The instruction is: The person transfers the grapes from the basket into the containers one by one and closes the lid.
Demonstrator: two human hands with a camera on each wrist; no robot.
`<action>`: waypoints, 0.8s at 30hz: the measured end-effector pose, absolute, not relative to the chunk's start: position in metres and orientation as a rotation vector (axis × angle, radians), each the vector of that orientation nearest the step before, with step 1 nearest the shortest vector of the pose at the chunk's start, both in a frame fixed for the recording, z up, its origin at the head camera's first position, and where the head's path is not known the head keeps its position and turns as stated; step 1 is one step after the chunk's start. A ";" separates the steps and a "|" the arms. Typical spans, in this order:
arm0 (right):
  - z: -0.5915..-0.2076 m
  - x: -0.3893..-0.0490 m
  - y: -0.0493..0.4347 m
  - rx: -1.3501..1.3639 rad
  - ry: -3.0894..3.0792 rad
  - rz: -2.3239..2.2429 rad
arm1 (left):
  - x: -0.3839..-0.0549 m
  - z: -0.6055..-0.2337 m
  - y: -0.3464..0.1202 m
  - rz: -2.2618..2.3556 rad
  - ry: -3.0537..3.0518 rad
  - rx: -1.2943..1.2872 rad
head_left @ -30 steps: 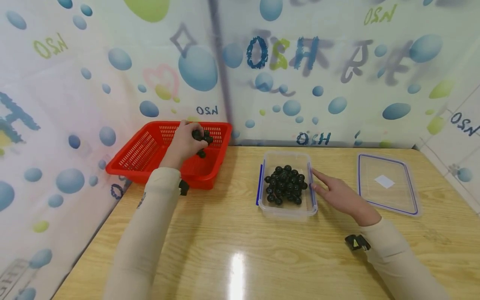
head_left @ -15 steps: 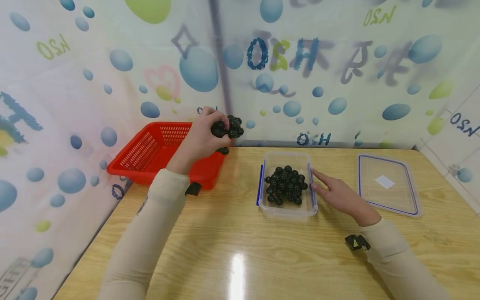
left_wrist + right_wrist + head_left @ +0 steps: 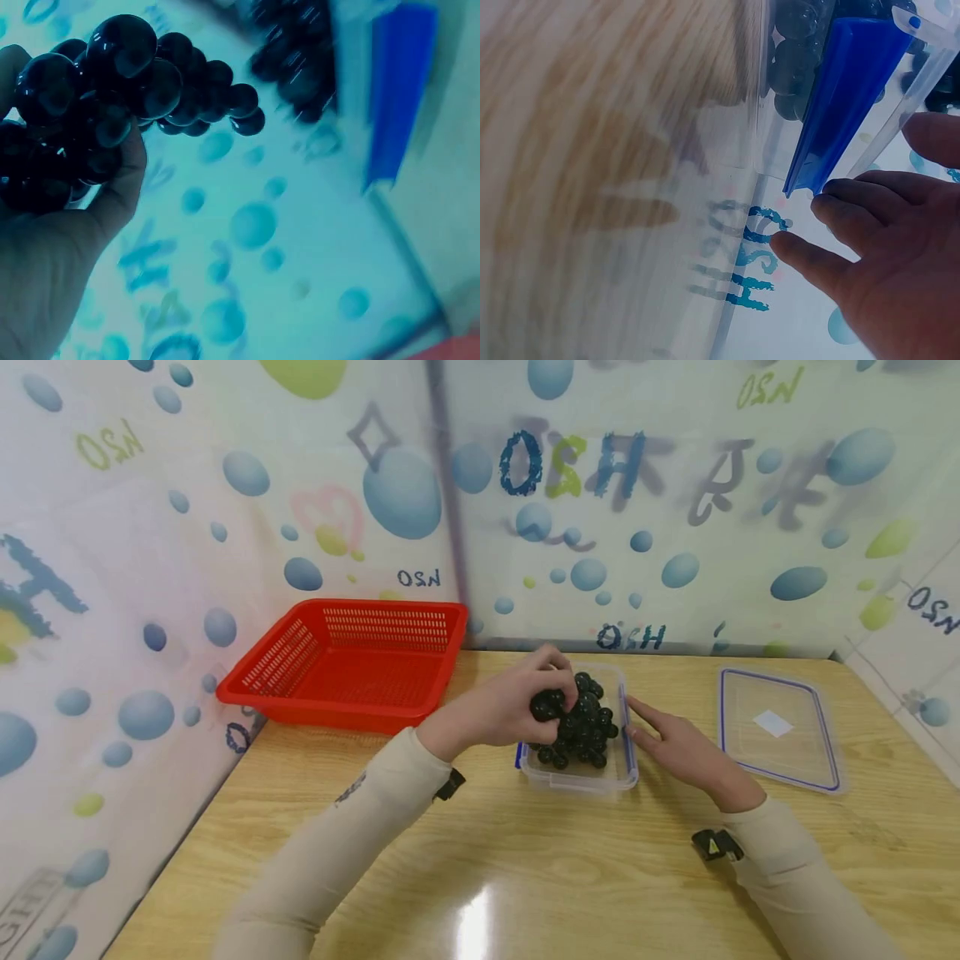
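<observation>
My left hand (image 3: pixel 517 697) grips a bunch of black grapes (image 3: pixel 124 45) above the left part of a clear plastic food container (image 3: pixel 632 777). Other black grapes (image 3: pixel 592 747) lie inside that container, and the left hand covers some of them. Straight fingers of my right hand (image 3: pixel 686 756) rest at the container's right side. In the right wrist view those fingers touch or nearly touch its blue latch (image 3: pixel 847 97), which hangs down.
A red plastic basket (image 3: pixel 345 718) with slotted walls stands at the back left of the wooden table (image 3: pixel 570 877). The container's clear lid (image 3: pixel 806 727), edged in blue, lies at the right. A patterned sheet (image 3: pixel 480 527) hangs behind.
My left hand has lifted the grape bunch out of the red basket and carried it right, over the container. The right hand has stayed at the container's side.
</observation>
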State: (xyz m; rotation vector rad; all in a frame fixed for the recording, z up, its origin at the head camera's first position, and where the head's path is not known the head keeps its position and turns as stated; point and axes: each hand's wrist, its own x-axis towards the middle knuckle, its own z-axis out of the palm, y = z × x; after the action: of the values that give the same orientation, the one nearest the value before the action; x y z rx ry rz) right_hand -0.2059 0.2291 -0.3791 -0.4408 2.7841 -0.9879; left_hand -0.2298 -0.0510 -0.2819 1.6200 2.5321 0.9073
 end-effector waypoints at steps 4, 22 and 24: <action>-0.382 -0.206 0.230 -0.438 2.795 -0.991 | -0.231 -0.302 -0.035 0.793 2.455 1.720; -0.383 -0.207 0.233 -0.433 2.787 -1.003 | -0.243 -0.342 -0.018 0.417 2.415 1.648; -0.382 -0.206 0.233 -0.422 2.782 -1.008 | -0.244 -0.345 -0.016 0.379 2.424 1.673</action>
State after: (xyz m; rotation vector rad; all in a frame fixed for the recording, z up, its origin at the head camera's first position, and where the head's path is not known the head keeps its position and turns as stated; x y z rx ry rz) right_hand -0.2061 0.2333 -0.3823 -0.4221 2.7820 -1.0081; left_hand -0.2444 -0.0163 -0.3447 1.6726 2.4239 0.3793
